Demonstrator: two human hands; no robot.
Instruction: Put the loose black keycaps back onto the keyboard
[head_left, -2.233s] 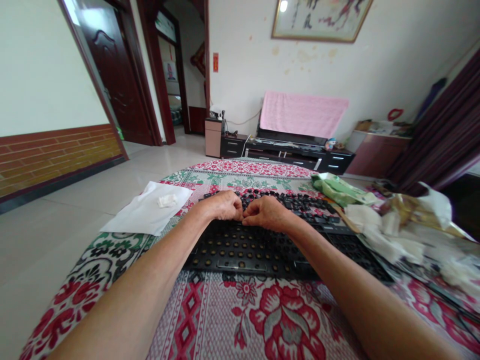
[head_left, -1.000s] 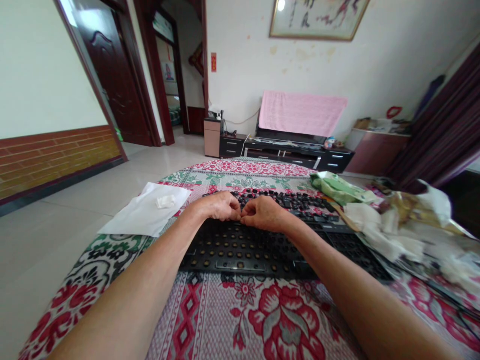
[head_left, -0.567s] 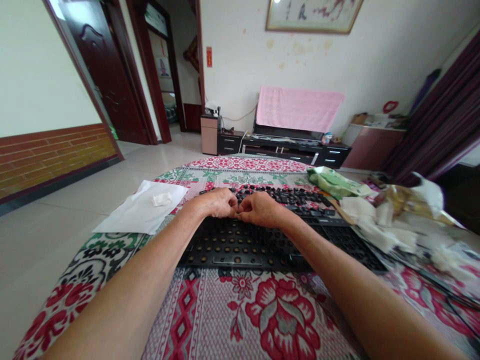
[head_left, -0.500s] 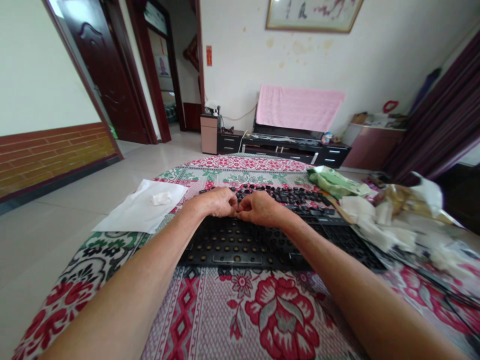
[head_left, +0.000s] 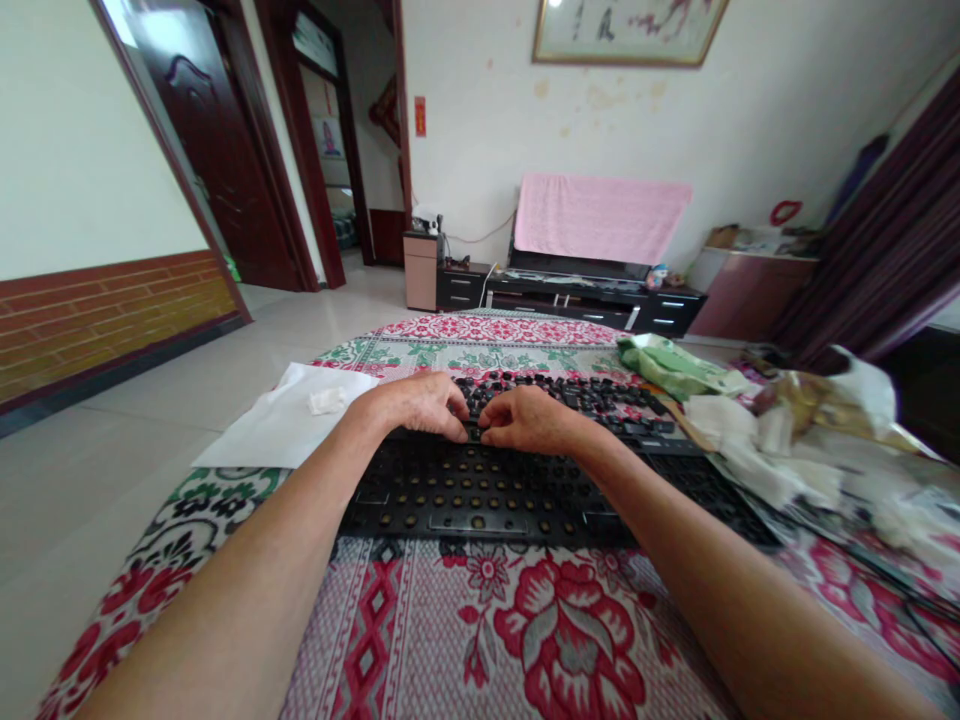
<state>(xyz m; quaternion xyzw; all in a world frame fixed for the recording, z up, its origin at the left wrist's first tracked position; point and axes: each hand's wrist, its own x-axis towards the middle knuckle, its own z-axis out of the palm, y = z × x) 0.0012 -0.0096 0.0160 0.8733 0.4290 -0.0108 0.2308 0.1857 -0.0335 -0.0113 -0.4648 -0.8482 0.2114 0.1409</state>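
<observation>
1. I see the left hand point(head_left: 429, 404) at mid-frame, thumb and forefinger slightly parted at the keyboard's far edge; I can't tell whether it holds anything.
2. I see the right hand point(head_left: 531, 418) just beside it, fingers curled, thumb near forefinger; its hold is also unclear.
3. Below both, the black keyboard point(head_left: 457, 502) spans centre to right, round key sockets bare.
4. Beyond it lie loose black keycaps point(head_left: 574, 397).
5. White paper point(head_left: 255, 430) lies centre-left on the cloth-covered counter point(head_left: 420, 640).
</observation>
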